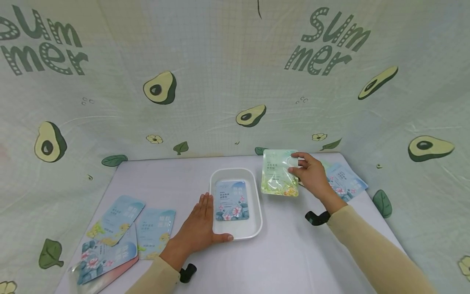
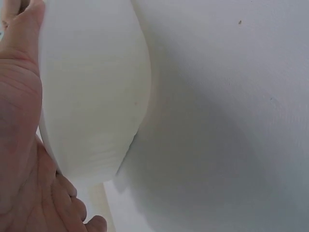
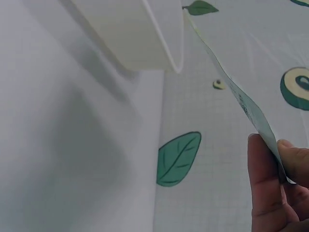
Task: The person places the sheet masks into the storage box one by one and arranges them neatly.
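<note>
Left hand flat along the tray, right hand pinching a green packet

The left hand reaches in from the near left and lies along the left side of the white tray. Its fingers are straight and together, pointing away from the person, while the thumb stretches out sideways to the right along the near rim. The left wrist view shows the palm side against the tray's outer wall, but it cuts off much of the hand, so how firmly the fingertips press is hard to say.

The right hand comes in from the near right, its forearm slanting up and to the left. Thumb and fingers pinch the right edge of a green packet, the thumb on one face and the fingers on the other. The packet is held just right of the tray, printed front toward the head camera; the right wrist view sees it nearly edge-on, slightly bowed.

Inside the tray, a blue packet lies face up. More packets overlap on the table left of the left hand, and another blue packet lies beyond the right wrist.
</note>
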### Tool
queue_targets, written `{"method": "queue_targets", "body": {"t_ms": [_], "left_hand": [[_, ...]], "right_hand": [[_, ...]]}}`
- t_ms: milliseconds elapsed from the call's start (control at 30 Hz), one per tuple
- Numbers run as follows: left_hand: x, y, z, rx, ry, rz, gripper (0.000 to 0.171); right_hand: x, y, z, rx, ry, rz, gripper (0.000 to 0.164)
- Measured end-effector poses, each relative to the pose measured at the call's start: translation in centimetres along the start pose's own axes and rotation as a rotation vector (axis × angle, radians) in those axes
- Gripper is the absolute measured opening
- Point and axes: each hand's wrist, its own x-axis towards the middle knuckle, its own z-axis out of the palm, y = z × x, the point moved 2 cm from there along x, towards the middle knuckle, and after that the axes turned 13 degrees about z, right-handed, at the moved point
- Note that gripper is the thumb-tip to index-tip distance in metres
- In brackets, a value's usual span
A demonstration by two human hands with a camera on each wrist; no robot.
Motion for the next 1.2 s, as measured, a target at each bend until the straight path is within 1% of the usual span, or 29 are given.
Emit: {"method": "queue_targets", "body": {"t_ms": [100,200,333,500,600,700,833,1000,1200], "left_hand": [[0.0,0.0,0.0,0.001,0.0,0.002,0.144],[0.0,0.0,0.1,0.007,0.0,0.001,0.144],[0.1,0.0,0.1,0.014,-0.004,0.0,0.144],[0.1,-0.1,0.0,0.028,-0.014,0.003,0.143],[0.1,-0.1,0.0,0.045,-0.018,0.005,0.142],[0.1,-0.1,-0.1,0.084,-0.028,0.008,0.143],[0.1,-0.1,-0.2,0.122,-0.032,0.014,0.144],[0.1,-0.1,-0.2,0.13,-0.028,0.017,0.144],[0.2,-0.1,-0.2,0.118,-0.03,0.009,0.143]], "right_hand": [[-0.4,-1.0,0.5,0.041,-0.036,0.0,0.05],[-0.7,-1.7,1.5,0.065,-0.067,0.002,0.049],[-0.8,-2.2,3.5,0.098,-0.111,-0.004,0.049],[-0.9,-2.9,6.8,0.123,-0.167,0.006,0.047],[-0.9,-3.2,8.7,0.099,-0.175,0.015,0.046],[-1.1,-3.4,10.4,0.063,-0.171,0.027,0.044],[-1.4,-3.5,12.2,0.037,-0.173,0.046,0.043],[-1.7,-3.6,13.9,-0.014,-0.168,0.04,0.041],[-1.9,-3.6,15.2,-0.087,-0.152,0.039,0.039]]}}
